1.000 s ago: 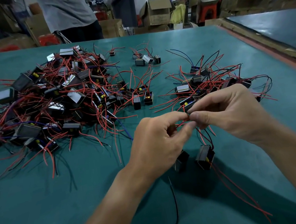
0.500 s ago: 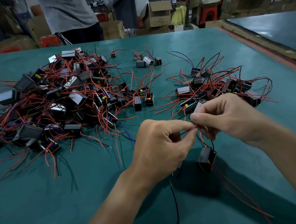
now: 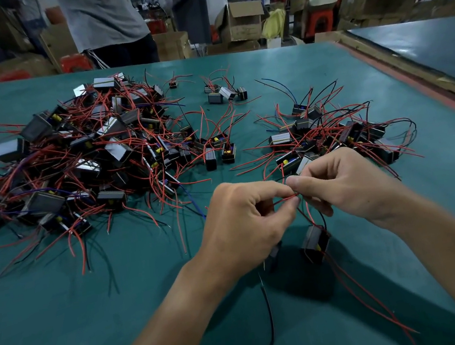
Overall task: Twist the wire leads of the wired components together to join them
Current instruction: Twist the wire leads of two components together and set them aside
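My left hand (image 3: 245,220) and my right hand (image 3: 349,183) meet above the green table (image 3: 66,329), both pinching thin red wire leads (image 3: 285,199) where my fingertips touch. Below my right hand hangs a small black wired component (image 3: 316,243) with long red leads trailing down to the right. A second component (image 3: 273,257) hangs under my left hand, mostly hidden by it, with a black lead (image 3: 268,314) dangling from it.
A large heap of black components with red wires (image 3: 77,165) covers the table's left. A smaller pile (image 3: 332,133) lies just behind my right hand. A few loose components (image 3: 226,92) sit further back. People and cardboard boxes (image 3: 244,19) stand beyond the far edge.
My hands have dropped slightly and pulled a little apart, so a short stretch of red lead now shows between the fingertips. The hanging components moved lower with them.
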Demonstrator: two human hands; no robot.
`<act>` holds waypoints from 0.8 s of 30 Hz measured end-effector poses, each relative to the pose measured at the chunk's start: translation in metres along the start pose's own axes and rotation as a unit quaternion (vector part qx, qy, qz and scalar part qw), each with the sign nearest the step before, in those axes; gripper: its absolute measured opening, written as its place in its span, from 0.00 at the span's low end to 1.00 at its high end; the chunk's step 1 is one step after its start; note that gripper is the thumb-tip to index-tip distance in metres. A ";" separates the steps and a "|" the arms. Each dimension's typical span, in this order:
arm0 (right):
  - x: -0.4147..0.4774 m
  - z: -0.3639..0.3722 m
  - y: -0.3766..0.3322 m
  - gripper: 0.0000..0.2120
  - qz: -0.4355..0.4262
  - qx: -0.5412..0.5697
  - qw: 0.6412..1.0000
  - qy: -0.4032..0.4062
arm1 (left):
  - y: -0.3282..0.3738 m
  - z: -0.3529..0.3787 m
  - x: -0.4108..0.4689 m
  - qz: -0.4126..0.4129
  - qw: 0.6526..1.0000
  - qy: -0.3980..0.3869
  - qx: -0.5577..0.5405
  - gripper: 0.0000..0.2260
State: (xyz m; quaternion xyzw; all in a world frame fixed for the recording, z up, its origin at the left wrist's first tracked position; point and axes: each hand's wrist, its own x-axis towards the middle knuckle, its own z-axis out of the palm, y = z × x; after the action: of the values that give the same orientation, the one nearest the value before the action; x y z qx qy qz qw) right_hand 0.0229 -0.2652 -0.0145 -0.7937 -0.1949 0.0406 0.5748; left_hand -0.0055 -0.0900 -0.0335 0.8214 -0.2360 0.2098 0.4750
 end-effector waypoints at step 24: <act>-0.001 0.000 -0.004 0.15 -0.025 0.035 0.998 0.043 | 0.000 0.005 -0.002 -0.021 0.998 -0.026 -0.060 0.04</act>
State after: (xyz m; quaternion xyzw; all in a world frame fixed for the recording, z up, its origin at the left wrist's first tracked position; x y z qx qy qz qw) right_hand 0.0210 -0.2641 -0.0113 -0.7693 -0.1884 -0.0009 0.6105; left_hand -0.0069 -0.0942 -0.0371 0.8014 -0.2434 0.1640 0.5211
